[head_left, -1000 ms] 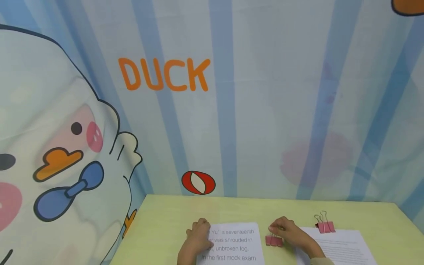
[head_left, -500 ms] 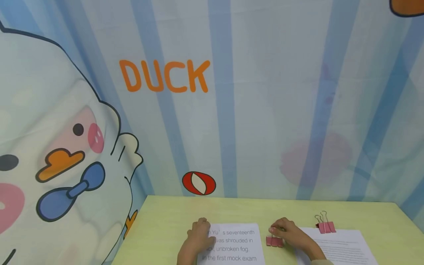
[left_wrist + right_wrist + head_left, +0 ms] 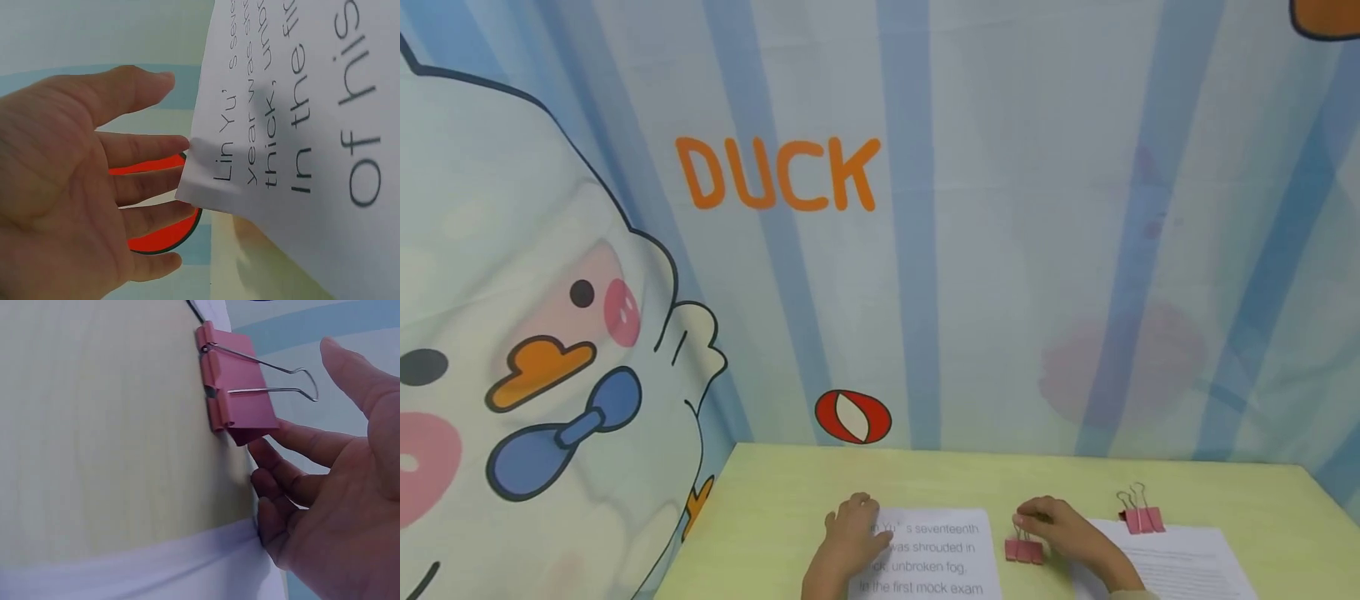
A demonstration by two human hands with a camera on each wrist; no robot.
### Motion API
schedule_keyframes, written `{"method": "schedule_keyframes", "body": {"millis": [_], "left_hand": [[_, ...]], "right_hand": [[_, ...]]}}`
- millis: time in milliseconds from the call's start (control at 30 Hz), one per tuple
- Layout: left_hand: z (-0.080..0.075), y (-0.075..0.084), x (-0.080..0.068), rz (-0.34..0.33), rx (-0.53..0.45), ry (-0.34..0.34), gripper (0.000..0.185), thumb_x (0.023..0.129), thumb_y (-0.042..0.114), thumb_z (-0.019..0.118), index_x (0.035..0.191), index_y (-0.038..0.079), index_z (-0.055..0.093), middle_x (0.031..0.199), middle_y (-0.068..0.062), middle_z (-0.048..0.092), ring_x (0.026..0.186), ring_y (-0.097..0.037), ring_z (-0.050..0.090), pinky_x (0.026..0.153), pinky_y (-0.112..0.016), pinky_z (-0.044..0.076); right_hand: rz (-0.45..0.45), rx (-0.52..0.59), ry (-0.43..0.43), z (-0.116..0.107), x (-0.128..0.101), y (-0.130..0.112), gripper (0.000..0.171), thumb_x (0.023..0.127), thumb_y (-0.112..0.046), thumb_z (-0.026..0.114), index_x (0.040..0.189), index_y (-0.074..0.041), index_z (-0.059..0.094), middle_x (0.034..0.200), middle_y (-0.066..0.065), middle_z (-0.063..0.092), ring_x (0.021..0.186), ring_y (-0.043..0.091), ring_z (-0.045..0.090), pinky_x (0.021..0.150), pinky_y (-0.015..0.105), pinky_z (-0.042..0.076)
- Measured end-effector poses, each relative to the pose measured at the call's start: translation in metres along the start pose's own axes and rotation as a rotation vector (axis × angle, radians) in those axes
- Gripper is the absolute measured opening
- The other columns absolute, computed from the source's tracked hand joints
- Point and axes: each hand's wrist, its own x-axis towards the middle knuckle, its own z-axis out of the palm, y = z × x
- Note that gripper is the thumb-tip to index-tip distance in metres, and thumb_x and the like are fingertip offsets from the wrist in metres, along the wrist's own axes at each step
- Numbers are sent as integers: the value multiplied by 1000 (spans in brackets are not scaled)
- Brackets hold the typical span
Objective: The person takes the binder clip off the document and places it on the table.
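A white sheet (image 3: 936, 557) with large printed text lies on the table before me. At its upper left edge is my left hand (image 3: 848, 537). In the left wrist view its nearly straight fingers (image 3: 156, 149) meet the sheet's corner, and the thumb stands apart. Right of that sheet, a pink binder clip (image 3: 1024, 552) stands with its wire handles up. My right hand (image 3: 1067, 531) is around those handles. In the right wrist view the fingers (image 3: 312, 445) reach behind the clip, while the thumb (image 3: 340, 362) appears apart from the near handle.
To the right lie papers (image 3: 1183, 562) with small print, a pink binder clip (image 3: 1144, 521) at their top edge. The pale yellow table (image 3: 775, 479) ends at a striped backdrop (image 3: 992, 250) with a duck drawing.
My left thumb has shifted slightly up along the sheet. The right hand stays at the clip with little movement, and the head view has shifted a little.
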Motion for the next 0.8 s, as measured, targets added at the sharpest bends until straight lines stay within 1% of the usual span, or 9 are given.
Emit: {"method": "schedule_keyframes", "body": {"millis": [100, 200, 300, 400, 500, 567, 633, 667, 800], "left_hand": [[0, 0, -2, 9, -12, 12, 47, 81, 28, 70, 115, -2, 59, 125, -17, 51, 119, -37, 41, 97, -64, 21], [2, 1, -5, 0, -17, 3, 51, 81, 31, 69, 119, -1, 56, 130, -18, 47, 126, -38, 35, 98, -67, 13], [0, 3, -8, -12, -24, 6, 55, 81, 32, 70, 122, 0, 54, 135, -19, 42, 129, -38, 30, 100, -67, 11], [-2, 9, -9, 7, -40, 10, 57, 81, 31, 69, 125, -1, 52, 138, -20, 40, 131, -39, 28, 102, -64, 12], [-5, 16, -11, 61, -63, 23, 58, 83, 31, 68, 126, -3, 50, 137, -22, 40, 130, -39, 29, 103, -61, 15], [-6, 20, -11, 92, -79, 26, 60, 84, 33, 66, 128, -4, 48, 137, -22, 40, 129, -39, 30, 103, -59, 19], [-5, 24, -10, 108, -89, 23, 63, 86, 37, 63, 131, -3, 45, 138, -22, 39, 129, -39, 31, 102, -57, 22], [-5, 27, -10, 105, -100, 18, 65, 86, 40, 62, 133, -2, 44, 139, -21, 39, 129, -39, 32, 102, -56, 24], [-4, 37, -10, 89, -151, -2, 71, 86, 47, 59, 139, 4, 38, 143, -18, 34, 129, -41, 31, 100, -58, 26]], "right_hand": [[3, 9, 1, -1, 0, -4, 51, 96, -34, 49, 121, 10, 51, 116, 16, 57, 109, 35, 51, 88, 49, 42], [1, 33, -10, -2, -1, -7, 52, 97, -32, 47, 123, 13, 48, 116, 18, 57, 110, 37, 51, 88, 49, 42], [-18, 31, -10, -2, -3, -10, 53, 97, -32, 47, 123, 14, 47, 116, 19, 57, 110, 37, 51, 89, 49, 43], [-34, 15, 20, -5, -6, -12, 53, 97, -32, 47, 123, 13, 48, 117, 19, 57, 110, 37, 51, 89, 48, 43], [-34, -1, 61, -8, -9, -15, 53, 96, -34, 47, 123, 11, 49, 118, 19, 57, 111, 35, 51, 90, 48, 42], [-41, -16, 88, -10, -10, -16, 52, 96, -34, 47, 123, 10, 50, 119, 19, 56, 113, 35, 50, 90, 47, 41], [-45, -15, 98, -13, -12, -18, 51, 96, -34, 47, 124, 9, 50, 122, 21, 54, 114, 35, 49, 90, 46, 41], [-54, -23, 103, -15, -13, -17, 51, 96, -34, 47, 125, 9, 50, 122, 21, 54, 114, 36, 49, 90, 44, 42], [-54, -1, 102, -22, -19, -20, 52, 97, -33, 46, 127, 9, 47, 126, 25, 50, 116, 39, 47, 89, 45, 44]]}}
